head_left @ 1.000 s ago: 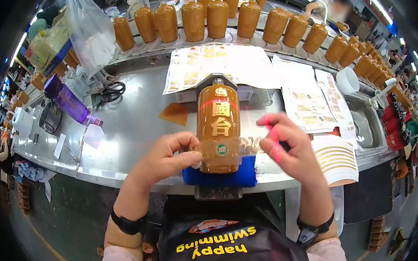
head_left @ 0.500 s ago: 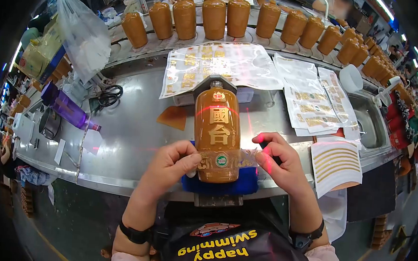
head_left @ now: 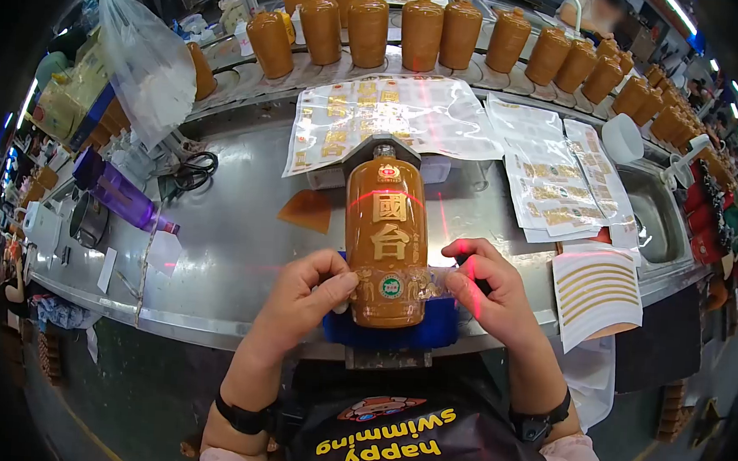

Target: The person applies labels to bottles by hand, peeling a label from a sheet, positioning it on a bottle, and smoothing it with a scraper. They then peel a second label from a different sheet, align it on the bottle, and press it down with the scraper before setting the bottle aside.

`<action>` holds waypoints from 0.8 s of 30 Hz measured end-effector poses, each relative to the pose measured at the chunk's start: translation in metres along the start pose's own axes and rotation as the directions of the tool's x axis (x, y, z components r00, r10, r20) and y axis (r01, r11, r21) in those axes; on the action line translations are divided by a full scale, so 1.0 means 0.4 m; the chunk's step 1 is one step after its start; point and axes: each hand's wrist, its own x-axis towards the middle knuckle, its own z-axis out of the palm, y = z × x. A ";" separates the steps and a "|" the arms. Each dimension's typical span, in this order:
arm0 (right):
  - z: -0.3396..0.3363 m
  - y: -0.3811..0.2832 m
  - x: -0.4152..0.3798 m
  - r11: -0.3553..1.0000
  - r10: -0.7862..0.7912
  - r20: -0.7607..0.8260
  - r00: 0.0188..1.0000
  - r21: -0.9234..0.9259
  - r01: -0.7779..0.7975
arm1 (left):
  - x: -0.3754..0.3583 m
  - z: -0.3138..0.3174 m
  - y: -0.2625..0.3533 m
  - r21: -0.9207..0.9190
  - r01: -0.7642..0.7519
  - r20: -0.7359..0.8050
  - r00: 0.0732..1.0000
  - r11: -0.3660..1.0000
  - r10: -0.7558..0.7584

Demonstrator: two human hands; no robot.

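Observation:
A brown glazed bottle [head_left: 378, 218] with gold characters lies tilted in front of me, neck away, against a dark angled rest and over a blue pad [head_left: 441, 319]. Round its lower part runs a clear decal strip [head_left: 367, 283] with gold patterns and a round green emblem. My left hand [head_left: 307, 296] is closed, thumb and forefinger pressed at the strip's left end against the bottle's side. My right hand [head_left: 490, 290] pinches the strip's free right end, which stands off the bottle. The fingertips' undersides are hidden.
Decal sheets [head_left: 393, 118] lie behind the bottle, more sheets [head_left: 550, 174] to the right, and a sheet of curved gold strips [head_left: 595, 288] nearer. Brown bottles [head_left: 368, 32] line the curved conveyor. A purple bottle [head_left: 122, 190] and scissors [head_left: 195, 169] are left; a sink [head_left: 653, 218] is right.
My right hand has moved slightly left toward the bottle, and the strip's right part sits closer to its surface. My left hand stays in place. The bottles on the conveyor have shifted along it.

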 end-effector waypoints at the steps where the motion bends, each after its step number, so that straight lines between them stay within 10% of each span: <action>1: 0.000 0.003 0.001 1.000 -0.005 -0.001 1.000 -0.009 0.005 | 0.000 0.000 -0.001 -0.001 -0.002 0.001 1.000 1.000 0.002; 24: 0.014 0.038 0.009 0.997 0.070 0.045 0.997 -0.030 -0.068 | 0.006 0.002 -0.013 0.032 -0.075 -0.029 0.997 0.997 0.075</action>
